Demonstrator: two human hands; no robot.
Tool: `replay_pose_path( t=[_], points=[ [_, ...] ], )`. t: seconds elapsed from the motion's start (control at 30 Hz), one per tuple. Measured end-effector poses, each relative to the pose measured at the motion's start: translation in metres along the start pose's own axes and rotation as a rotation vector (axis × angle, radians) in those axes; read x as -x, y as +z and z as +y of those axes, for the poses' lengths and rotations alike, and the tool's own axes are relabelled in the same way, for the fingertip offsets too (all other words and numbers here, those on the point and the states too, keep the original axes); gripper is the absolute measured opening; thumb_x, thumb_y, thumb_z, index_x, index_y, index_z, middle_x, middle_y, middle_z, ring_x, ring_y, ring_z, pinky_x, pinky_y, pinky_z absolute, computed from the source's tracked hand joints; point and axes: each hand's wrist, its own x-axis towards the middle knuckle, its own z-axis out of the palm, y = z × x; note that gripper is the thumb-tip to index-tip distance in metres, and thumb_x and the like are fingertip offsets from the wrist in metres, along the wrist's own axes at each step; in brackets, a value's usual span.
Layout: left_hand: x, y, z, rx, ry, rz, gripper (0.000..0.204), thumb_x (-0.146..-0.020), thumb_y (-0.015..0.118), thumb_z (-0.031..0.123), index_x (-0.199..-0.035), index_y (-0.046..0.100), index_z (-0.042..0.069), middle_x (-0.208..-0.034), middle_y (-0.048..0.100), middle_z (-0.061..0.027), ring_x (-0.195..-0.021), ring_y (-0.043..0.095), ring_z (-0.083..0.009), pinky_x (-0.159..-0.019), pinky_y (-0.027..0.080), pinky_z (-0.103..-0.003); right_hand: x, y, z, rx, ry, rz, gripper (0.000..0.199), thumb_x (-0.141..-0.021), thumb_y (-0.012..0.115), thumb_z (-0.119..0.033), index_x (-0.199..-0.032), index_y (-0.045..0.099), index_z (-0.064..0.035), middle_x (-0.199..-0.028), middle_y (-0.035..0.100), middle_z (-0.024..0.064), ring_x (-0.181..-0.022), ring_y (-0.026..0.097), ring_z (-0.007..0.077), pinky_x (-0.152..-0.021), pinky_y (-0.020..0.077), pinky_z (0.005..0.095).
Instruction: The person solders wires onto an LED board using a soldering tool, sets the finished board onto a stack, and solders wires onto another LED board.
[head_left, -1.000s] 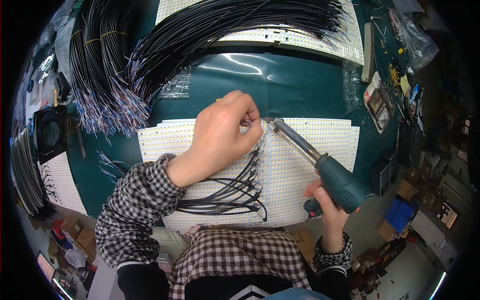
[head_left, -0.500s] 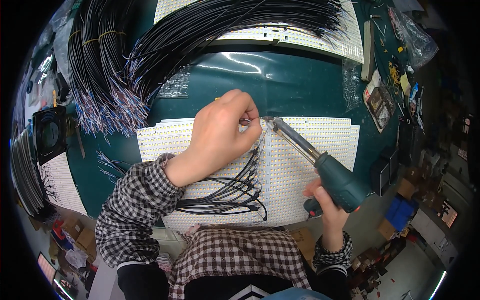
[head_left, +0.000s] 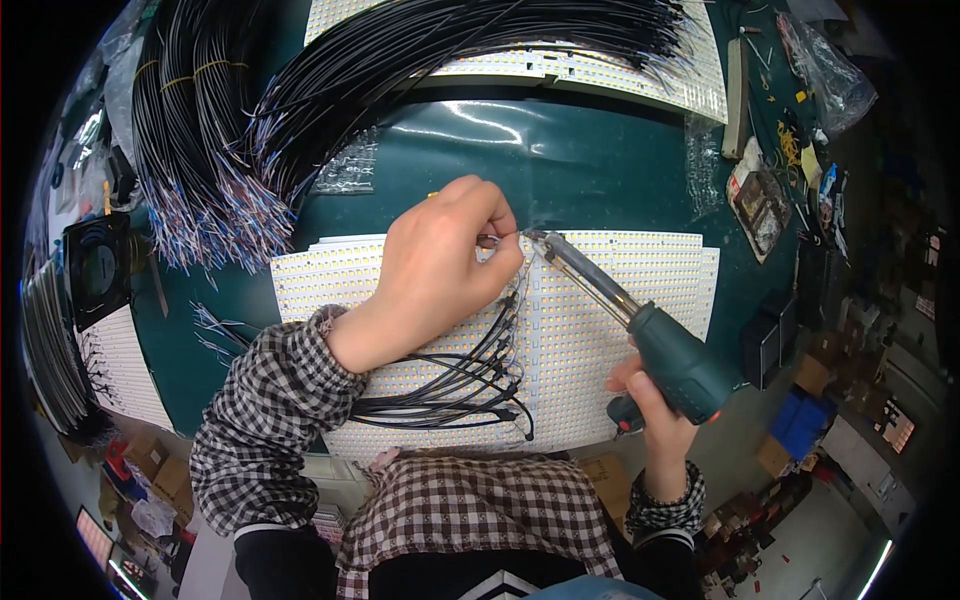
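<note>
My right hand (head_left: pixel 655 405) is wrapped round the grip of a dark green soldering gun (head_left: pixel 680 362). The gun's metal tip reaches up and left to the top edge of a white LED board (head_left: pixel 620 330), by my left fingertips. Over the board, my left hand (head_left: pixel 450 250) is closed in a pinch on a thin wire, largely hidden by the fingers. Below that hand several black cables (head_left: pixel 450 385) lie across the board's left half, their ends in a row along its middle seam.
Thick bundles of black wires (head_left: pixel 200 100) lie at the back left, partly over another LED board (head_left: pixel 715 70). A soldering-tip cleaning tray (head_left: pixel 758 208) stands on the right of the green tabletop (head_left: pixel 600 155). A round black fan (head_left: pixel 97 265) is at the left.
Almost nothing differs. Both hands and the soldering gun hold the same place, with the tip still beside the left fingertips; the view has shifted very slightly.
</note>
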Motion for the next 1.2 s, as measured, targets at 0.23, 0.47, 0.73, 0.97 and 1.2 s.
replay_pose_path(
  t=[0.23,0.47,0.73,0.97,1.2],
  points=[
    [0.000,-0.001,0.001,-0.014,-0.022,-0.021,0.010,-0.066,0.062,0.006,-0.069,0.052,0.005,-0.069,0.053,-0.0063,-0.061,0.056,-0.0219,-0.053,0.043,-0.032,0.001,0.002,-0.006,-0.126,0.012,0.062,0.035,-0.080,0.056,-0.008,-0.107,0.048,0.0122,-0.072,0.057,0.0115,-0.062,0.058,0.0193,-0.059,0.0498,0.0304],
    [0.002,0.000,0.001,-0.015,-0.008,-0.010,0.010,-0.067,0.062,0.006,-0.069,0.052,0.005,-0.070,0.054,-0.0062,-0.061,0.056,-0.0218,-0.053,0.044,-0.032,-0.001,-0.004,-0.003,-0.151,-0.012,0.085,0.038,-0.080,0.055,-0.013,-0.108,0.048,0.0126,-0.070,0.054,0.0089,-0.064,0.056,0.0201,-0.062,0.0491,0.0333],
    [0.001,-0.006,0.005,-0.074,-0.019,-0.054,0.011,-0.069,0.062,0.010,-0.074,0.054,0.005,-0.072,0.054,-0.0078,-0.067,0.057,-0.0242,-0.058,0.045,-0.034,-0.021,-0.016,0.027,-0.448,-0.057,0.123,0.040,-0.085,0.054,-0.025,-0.108,0.048,0.0081,-0.072,0.051,0.0090,-0.071,0.053,0.0204,-0.086,0.0413,0.0461],
    [0.018,-0.037,-0.001,-0.122,0.038,-0.188,0.031,-0.075,0.063,0.018,-0.100,0.056,0.001,-0.092,0.059,-0.0146,-0.084,0.057,-0.0307,-0.075,0.044,-0.037,-0.026,-0.030,0.054,-0.823,-0.138,0.005,0.039,-0.087,0.051,-0.028,-0.109,0.045,0.0038,-0.077,0.053,0.0054,-0.075,0.053,0.0179,-0.100,0.0315,0.0479],
    [0.036,-0.033,-0.005,-0.218,0.264,-0.107,0.034,-0.077,0.062,0.015,-0.107,0.055,0.000,-0.097,0.060,-0.0169,-0.089,0.057,-0.0333,-0.080,0.044,-0.038,-0.011,-0.027,0.061,-0.798,-0.124,0.070,0.039,-0.085,0.054,-0.029,-0.106,0.050,0.0037,-0.075,0.058,0.0071,-0.073,0.057,0.0193,-0.099,0.0288,0.0526]
  ],
)
